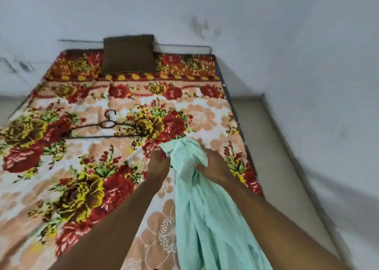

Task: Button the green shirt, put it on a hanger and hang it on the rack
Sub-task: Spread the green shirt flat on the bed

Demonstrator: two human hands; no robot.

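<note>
Both hands, left (158,163) and right (213,167), gripped the bunched green shirt (196,198) above the bed (61,187); the hanger (102,126) lay well apart.

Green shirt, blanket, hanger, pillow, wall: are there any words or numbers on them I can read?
No, there are none.
Green shirt: plain cloth, no label showing.
Floral blanket: only flowers.
Hanger: bare.
Brown pillow: no writing.
Wall: only smudges, not letters.

Bunched green shirt (196,198) hangs; hanger (102,128) lies flat.
</note>
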